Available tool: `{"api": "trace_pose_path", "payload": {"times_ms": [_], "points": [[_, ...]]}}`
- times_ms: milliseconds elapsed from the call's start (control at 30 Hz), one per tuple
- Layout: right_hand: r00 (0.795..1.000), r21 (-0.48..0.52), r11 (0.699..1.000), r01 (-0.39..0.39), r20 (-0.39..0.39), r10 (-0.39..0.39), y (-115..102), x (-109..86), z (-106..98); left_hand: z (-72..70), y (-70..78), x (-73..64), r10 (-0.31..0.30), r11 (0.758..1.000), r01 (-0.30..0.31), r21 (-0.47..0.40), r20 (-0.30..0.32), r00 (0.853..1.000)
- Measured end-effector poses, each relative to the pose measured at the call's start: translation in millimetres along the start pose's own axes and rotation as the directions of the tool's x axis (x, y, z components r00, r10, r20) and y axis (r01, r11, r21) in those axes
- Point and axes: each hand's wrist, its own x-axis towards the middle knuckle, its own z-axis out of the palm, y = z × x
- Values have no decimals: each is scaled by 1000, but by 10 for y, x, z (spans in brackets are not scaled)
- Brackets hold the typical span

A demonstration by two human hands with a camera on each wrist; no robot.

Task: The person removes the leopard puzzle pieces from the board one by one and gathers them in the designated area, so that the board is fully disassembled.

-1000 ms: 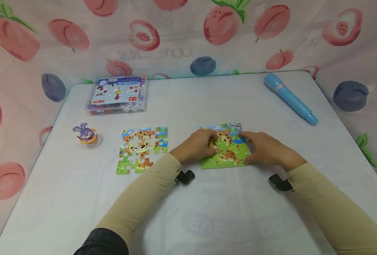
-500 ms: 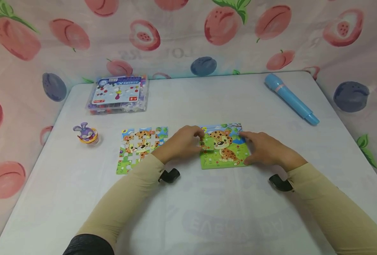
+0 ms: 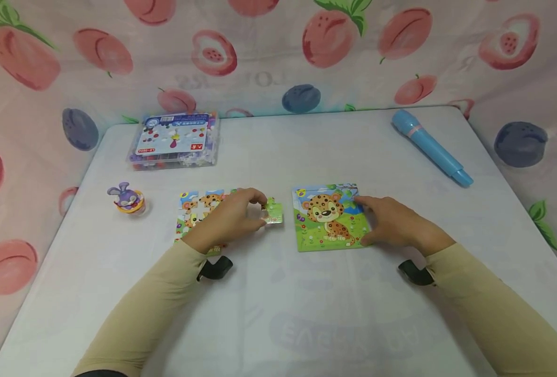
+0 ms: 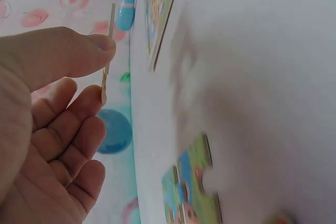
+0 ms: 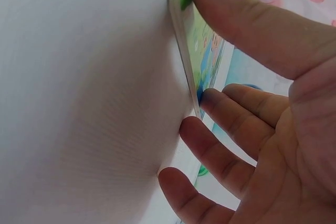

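My left hand (image 3: pixel 233 217) pinches a green puzzle piece (image 3: pixel 273 213) between thumb and fingertips. In the left wrist view the piece (image 4: pixel 109 40) is edge-on, raised off the table. Beneath that hand and forearm lies a puzzle (image 3: pixel 188 201) of a leopard cub, its pieces spaced a little apart and partly covered. To the right is a square board (image 3: pixel 325 243) with a leopard cub picture. My right hand (image 3: pixel 393 220) rests at the board's right side, thumb and fingertips touching its edge. The right wrist view shows the thumb (image 5: pixel 247 19) on one corner and the other fingers spread.
A clear box (image 3: pixel 175 141) of colourful small parts stands at the back left. In front of it is a purple rabbit figure (image 3: pixel 126 198). A blue microphone-shaped toy (image 3: pixel 431 146) lies at the back right. Fruit-print cloth (image 3: pixel 259 57) hangs behind the white table (image 3: pixel 307 314).
My left hand has moved left, away from the board, carrying the green puzzle piece from over the picture to the gap beside the loose puzzle. The right hand has stayed at the board.
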Motion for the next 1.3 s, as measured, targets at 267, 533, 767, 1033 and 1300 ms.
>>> {"api": "trace_pose_path", "payload": {"times_ms": [267, 533, 767, 1033, 1300], "points": [[1000, -2, 1000, 10, -8, -10, -6, -3, -3, -80, -167, -176, 9, 1000, -9, 29, -21, 1000], [1000, 16, 1000, 3, 0, -3, -24, -11, -2, -123, -317, -379, -10, 1000, 11, 29, -44, 999], [1000, -5, 1000, 4, -11, -4, -25, -21, -1, -127, -421, -506, 0, 999, 2, 35, -51, 999], [1000, -7, 1000, 3, -12, -3, -19, -23, 4, -57, -484, -589, -5, 998, 8, 64, -59, 998], [1000, -7, 1000, 3, -9, -3, -21, -23, -3, 15, -526, -647, 19, 997, -16, 76, -43, 999]]}}
